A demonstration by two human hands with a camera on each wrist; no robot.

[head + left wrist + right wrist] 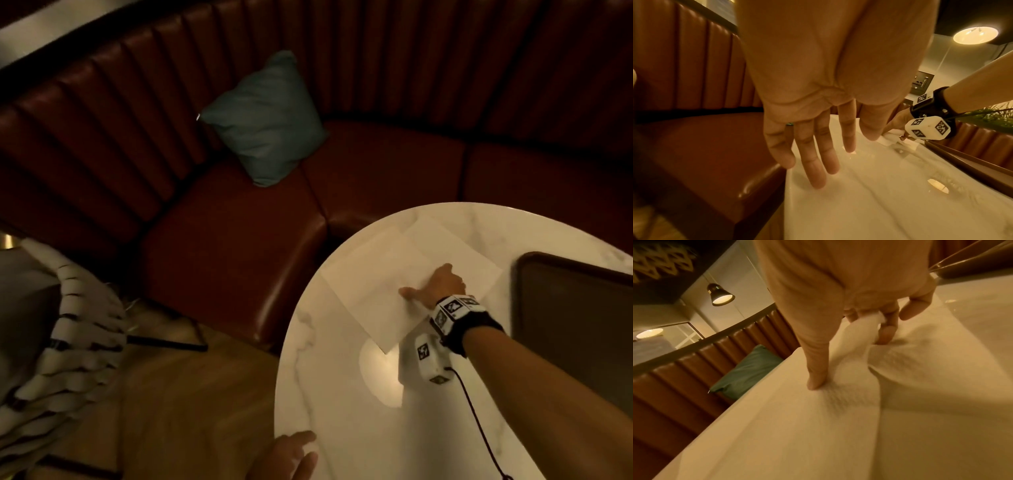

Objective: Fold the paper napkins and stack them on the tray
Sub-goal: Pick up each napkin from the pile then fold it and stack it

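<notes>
Head view: right hand [440, 284] pinches a napkin [373, 274] bunched just left of the tray [524, 274]; left hand [291, 455], fingers straight and holding nothing, lies farther from the tray.

Both forearms are bare, no sleeves. The right hand [442, 284] has a black strap around its wrist carrying white blocks printed with black-and-white square markers; a rounded white box with the same markers hangs under the wrist, and a thin black cable trails from it back along the forearm. The left hand [818, 100] shows a small teal spot, perhaps a ring
</notes>
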